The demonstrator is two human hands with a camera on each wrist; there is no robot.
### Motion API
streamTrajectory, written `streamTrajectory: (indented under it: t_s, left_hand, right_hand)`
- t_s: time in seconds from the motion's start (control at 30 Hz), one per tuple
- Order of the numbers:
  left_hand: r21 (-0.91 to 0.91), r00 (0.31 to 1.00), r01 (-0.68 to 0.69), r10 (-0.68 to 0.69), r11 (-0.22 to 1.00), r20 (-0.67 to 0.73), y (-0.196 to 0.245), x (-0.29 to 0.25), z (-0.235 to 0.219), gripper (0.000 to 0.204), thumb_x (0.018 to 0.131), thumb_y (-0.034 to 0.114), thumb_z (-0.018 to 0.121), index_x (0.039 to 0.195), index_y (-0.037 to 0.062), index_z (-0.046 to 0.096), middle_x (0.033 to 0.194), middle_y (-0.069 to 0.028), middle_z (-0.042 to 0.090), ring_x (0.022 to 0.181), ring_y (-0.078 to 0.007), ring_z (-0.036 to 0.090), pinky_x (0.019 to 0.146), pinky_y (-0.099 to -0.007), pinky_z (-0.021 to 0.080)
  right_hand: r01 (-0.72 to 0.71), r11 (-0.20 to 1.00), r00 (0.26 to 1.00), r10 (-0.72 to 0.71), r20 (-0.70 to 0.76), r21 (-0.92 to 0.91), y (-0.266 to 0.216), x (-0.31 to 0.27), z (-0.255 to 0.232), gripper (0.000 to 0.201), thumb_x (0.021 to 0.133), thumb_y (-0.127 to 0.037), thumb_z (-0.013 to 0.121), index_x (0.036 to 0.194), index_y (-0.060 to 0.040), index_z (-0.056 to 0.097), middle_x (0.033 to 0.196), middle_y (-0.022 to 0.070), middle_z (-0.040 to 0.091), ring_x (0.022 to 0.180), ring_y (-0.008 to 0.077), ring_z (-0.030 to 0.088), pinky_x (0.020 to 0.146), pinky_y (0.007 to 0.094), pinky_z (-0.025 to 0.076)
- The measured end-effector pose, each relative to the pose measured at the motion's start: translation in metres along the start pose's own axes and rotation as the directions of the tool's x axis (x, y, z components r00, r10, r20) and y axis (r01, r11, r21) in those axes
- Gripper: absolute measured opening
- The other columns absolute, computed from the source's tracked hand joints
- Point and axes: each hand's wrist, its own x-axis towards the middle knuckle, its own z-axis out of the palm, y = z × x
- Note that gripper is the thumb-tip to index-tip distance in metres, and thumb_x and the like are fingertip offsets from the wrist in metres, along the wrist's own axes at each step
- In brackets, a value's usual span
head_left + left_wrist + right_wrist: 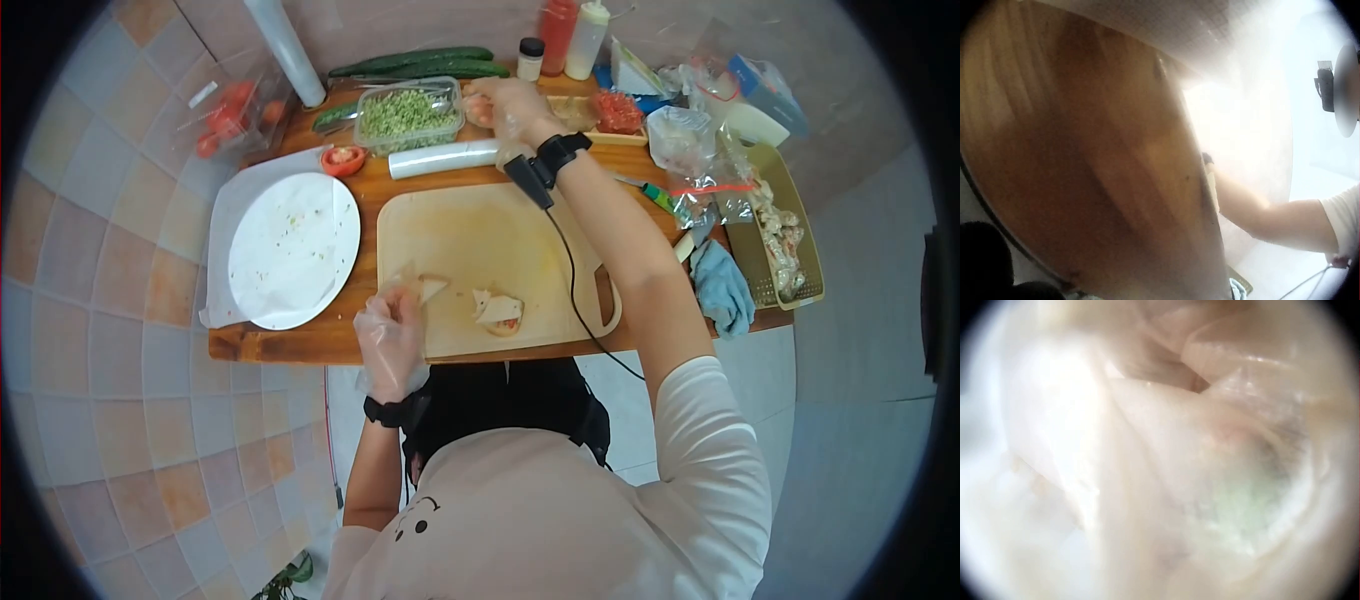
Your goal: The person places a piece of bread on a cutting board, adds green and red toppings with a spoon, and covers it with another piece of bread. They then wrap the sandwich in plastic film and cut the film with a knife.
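Apparently some small filled portion is being put together on the wooden table (290,347), which leaves just a narrow strip between the work and the person's body. The cutting board (440,235) takes its centre, with a bare middle offering the best working room, while its near edge runs close to the table's front. To its left sits the round white plate (290,250), scattered with specks. The tub of chopped greens (410,144) stands behind the board, and the white roll (440,160) lies between them, a low barrier. Beyond the roll, just right of the tub, the right hand (508,108) is at some pinkish food; the step looks like fetching filling, but I cannot tell whether its fingers pinch any. The left hand (390,335) bends its fingers over the board's near-left corner. The topped piece (500,310) lies right of it, near the front edge; a pale scrap (433,288) is at the left fingers, whether pinched I cannot tell. The next move probably calls for lifting over the roll and keeping the thin cord (573,275) off the food.
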Motion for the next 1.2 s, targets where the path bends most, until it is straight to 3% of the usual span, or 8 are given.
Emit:
streamTrajectory:
  t_s: [0.17,0.47,0.6,0.7,0.8,0.9,1.0,1.2]
  left_hand:
    - [-0.024,0.998,0.057,-0.057,0.998,-0.003,0.006,-0.001,-0.002,0.008,0.090,0.008,0.070,0.089,0.0004,0.069,0.077,-0.0154,0.067,0.065,-0.0318,0.062,0.061,-0.0426,0.048]
    - [0.034,1.000,0.010,-0.011,0.999,0.016,0.000,-0.001,-0.002,0.007,0.089,0.007,0.071,0.091,-0.0003,0.070,0.075,-0.0167,0.065,0.064,-0.0329,0.062,0.059,-0.0405,0.048]
    - [-0.154,0.995,0.099,-0.103,0.983,-0.019,0.001,-0.001,-0.003,0.009,0.092,0.005,0.069,0.095,-0.0035,0.068,0.086,-0.0147,0.071,0.070,-0.0220,0.065,0.064,-0.0336,0.050]
    - [-0.417,0.978,0.190,-0.209,0.889,0.002,0.012,-0.004,-0.016,0.011,0.096,0.002,0.066,0.104,-0.0043,0.065,0.096,-0.0099,0.073,0.079,-0.0099,0.063,0.070,-0.0275,0.051]
    - [-0.338,0.988,0.152,-0.130,0.929,0.087,0.025,-0.008,-0.028,0.026,0.087,0.003,0.072,0.112,-0.0004,0.065,0.094,-0.0133,0.071,0.077,-0.0173,0.066,0.073,-0.0298,0.052]
    - [-0.218,0.982,0.043,-0.001,0.975,0.190,0.044,-0.013,-0.028,0.041,0.078,0.006,0.078,0.117,0.0023,0.065,0.100,-0.0168,0.069,0.085,-0.0285,0.067,0.078,-0.0361,0.054]
    - [-0.139,0.952,-0.099,0.134,0.985,0.275,0.066,-0.011,-0.019,0.054,0.071,0.010,0.081,0.121,0.0027,0.063,0.112,-0.0205,0.065,0.099,-0.0373,0.064,0.085,-0.0424,0.054]
    - [-0.124,0.895,-0.135,0.175,0.983,0.410,0.076,-0.015,-0.007,0.061,0.069,0.015,0.084,0.126,0.0061,0.063,0.129,-0.0241,0.059,0.114,-0.0420,0.060,0.093,-0.0472,0.052]
  right_hand:
    - [-0.031,0.994,0.977,0.007,-0.213,-0.106,-0.014,-0.027,0.028,0.023,0.094,-0.017,0.070,0.101,0.0043,0.070,0.085,0.0067,0.068,0.069,0.0121,0.063,0.058,0.0219,0.053]
    - [0.002,0.995,0.992,-0.015,-0.125,-0.102,-0.016,-0.032,0.015,0.027,0.098,-0.022,0.068,0.108,0.0035,0.070,0.082,0.0034,0.068,0.069,0.0093,0.062,0.057,0.0219,0.050]
    - [0.008,1.000,0.992,-0.004,0.125,-0.028,-0.022,-0.058,0.000,0.028,0.101,-0.022,0.064,0.111,0.0033,0.069,0.081,0.0004,0.064,0.074,0.0085,0.060,0.068,0.0246,0.050]
    - [0.083,0.987,0.991,-0.068,0.112,-0.136,-0.040,-0.131,0.010,0.031,0.100,-0.023,0.064,0.112,0.0050,0.070,0.084,0.0048,0.068,0.075,0.0112,0.063,0.069,0.0266,0.052]
    - [0.176,0.913,0.974,-0.108,0.198,-0.368,-0.044,-0.206,0.004,0.032,0.104,-0.024,0.059,0.113,0.0033,0.073,0.083,0.0039,0.068,0.076,0.0106,0.063,0.071,0.0254,0.052]
    - [-0.064,0.876,0.993,0.103,0.055,-0.478,-0.040,-0.263,0.013,0.030,0.105,-0.023,0.058,0.109,0.0028,0.074,0.080,0.0032,0.067,0.074,0.0101,0.063,0.070,0.0253,0.050]
    - [-0.099,0.841,0.993,0.121,0.007,-0.531,-0.025,-0.295,0.015,0.027,0.103,-0.019,0.059,0.106,0.0049,0.073,0.082,0.0049,0.066,0.075,0.0115,0.061,0.074,0.0282,0.050]
    - [0.015,0.713,0.999,-0.041,-0.021,-0.701,-0.002,-0.323,0.021,0.023,0.101,-0.017,0.064,0.108,0.0028,0.071,0.086,0.0096,0.069,0.079,0.0171,0.063,0.070,0.0302,0.049]
